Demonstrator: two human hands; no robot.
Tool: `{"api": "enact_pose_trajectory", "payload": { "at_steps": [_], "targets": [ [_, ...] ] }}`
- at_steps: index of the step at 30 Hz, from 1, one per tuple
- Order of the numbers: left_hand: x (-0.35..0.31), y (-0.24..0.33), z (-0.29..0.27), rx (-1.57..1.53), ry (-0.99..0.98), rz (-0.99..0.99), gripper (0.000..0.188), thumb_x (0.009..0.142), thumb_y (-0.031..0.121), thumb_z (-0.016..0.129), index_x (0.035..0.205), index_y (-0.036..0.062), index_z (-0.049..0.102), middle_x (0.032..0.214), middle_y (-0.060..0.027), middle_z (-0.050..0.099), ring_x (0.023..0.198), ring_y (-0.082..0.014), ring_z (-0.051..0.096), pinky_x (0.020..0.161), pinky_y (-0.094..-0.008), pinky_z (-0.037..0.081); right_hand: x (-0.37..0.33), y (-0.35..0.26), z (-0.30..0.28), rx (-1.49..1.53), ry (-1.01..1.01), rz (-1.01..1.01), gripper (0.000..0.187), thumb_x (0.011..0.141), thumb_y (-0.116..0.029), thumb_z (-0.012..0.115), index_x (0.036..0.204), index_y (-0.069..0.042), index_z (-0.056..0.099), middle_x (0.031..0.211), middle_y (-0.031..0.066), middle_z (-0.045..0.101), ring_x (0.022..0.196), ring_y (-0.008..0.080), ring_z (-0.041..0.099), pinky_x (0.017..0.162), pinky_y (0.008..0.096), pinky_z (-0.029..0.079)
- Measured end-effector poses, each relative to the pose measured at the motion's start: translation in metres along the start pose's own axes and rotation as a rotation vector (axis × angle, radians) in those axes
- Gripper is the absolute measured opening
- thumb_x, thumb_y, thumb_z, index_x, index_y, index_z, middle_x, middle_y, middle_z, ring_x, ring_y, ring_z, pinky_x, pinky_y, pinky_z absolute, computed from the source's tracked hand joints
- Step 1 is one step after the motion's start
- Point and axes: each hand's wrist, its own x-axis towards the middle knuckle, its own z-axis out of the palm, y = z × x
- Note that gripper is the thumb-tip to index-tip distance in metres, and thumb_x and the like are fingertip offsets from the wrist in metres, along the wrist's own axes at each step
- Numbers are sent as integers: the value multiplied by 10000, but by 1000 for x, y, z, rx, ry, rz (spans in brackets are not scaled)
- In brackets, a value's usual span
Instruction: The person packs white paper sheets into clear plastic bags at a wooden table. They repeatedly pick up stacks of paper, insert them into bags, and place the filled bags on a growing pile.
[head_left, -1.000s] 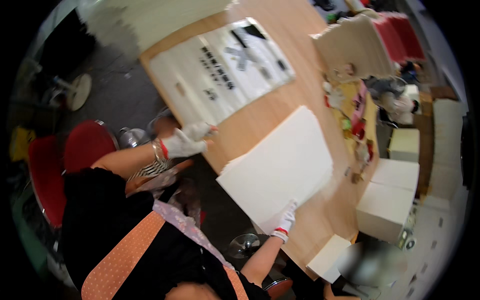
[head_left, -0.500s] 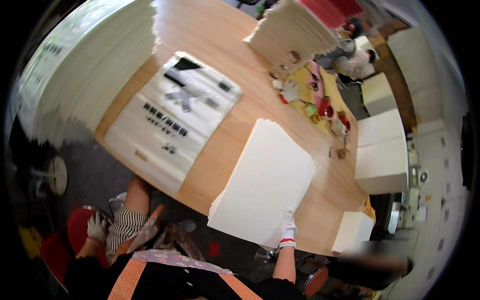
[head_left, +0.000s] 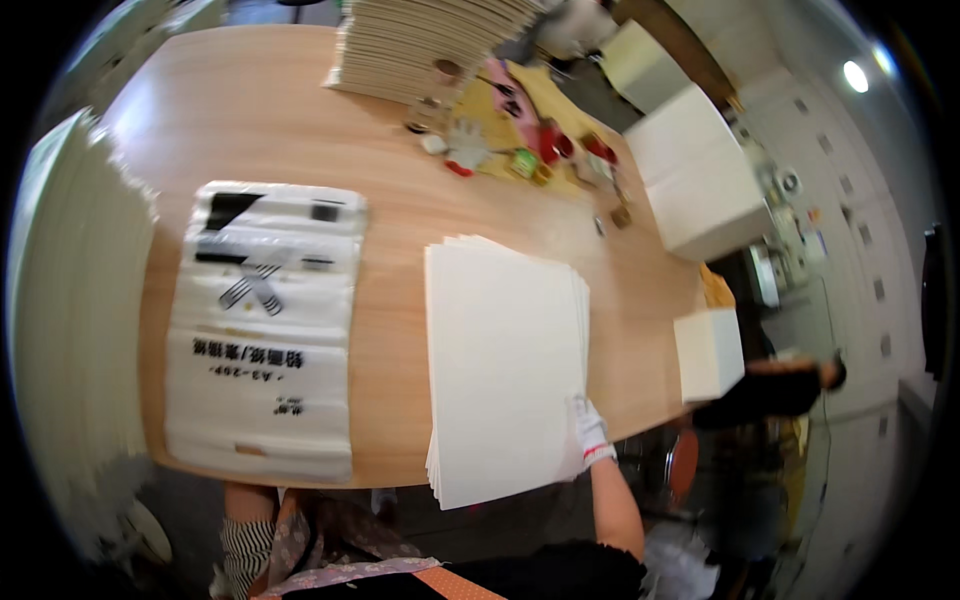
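Observation:
A stack of large white paper sheets [head_left: 510,370] lies on the wooden table with its lower edge jutting past the front edge. Its sheets are slightly fanned at the left side and the top. My right hand [head_left: 590,432], in a white glove with a red cuff band, grips the stack's lower right edge; some of its fingers are hidden. Left of the stack, a flat white plastic paper bag [head_left: 262,410] with black print lies on the table. My left hand does not show in this view.
Tall paper piles stand at the left [head_left: 80,300] and far side [head_left: 420,50]. Beyond the stack lie a loose glove [head_left: 467,145], red-lidded jars [head_left: 555,143] and yellow paper. White blocks [head_left: 700,175] line the right edge. A person in black [head_left: 770,393] is farther right.
The view has turned, so the table and bag appear straighter. My left hand, earlier low at the left by a red stool, has gone from view. My right hand stays at the stack's edge.

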Motion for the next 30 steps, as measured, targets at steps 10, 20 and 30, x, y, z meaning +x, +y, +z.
{"api": "enact_pose_trajectory", "payload": {
  "at_steps": [10, 20, 30],
  "targets": [
    [90, 211, -96, -264, 131, 465, 417, 932, 320, 369, 1254, 73, 464, 1227, -213, 528, 1038, -413, 562, 872, -448, 441, 17, 26, -144, 948, 64, 712, 612, 879, -471, 469, 1350, -89, 392, 1320, 148, 476, 1119, 345, 514, 910, 423, 444],
    [110, 194, -126, -380, 57, 684, 423, 928, 337, 382, 1238, 63, 469, 1176, -220, 547, 1003, -406, 575, 836, -450, 449, 5, -235, -479, 1524, 775, 14, 495, 906, -323, 526, 1257, 19, 460, 1250, 219, 504, 1127, 395, 487, 998, 425, 375],
    [109, 103, -89, -430, -13, 630, 431, 923, 354, 394, 1222, 54, 474, 1126, -226, 567, 969, -400, 587, 800, -451, 456, 46, -334, -412, 1713, 760, 643, 635, 952, -408, 456, 1343, 80, 342, 1346, 235, 434, 1270, 329, 405, 1074, 366, 299]
  ]
}}
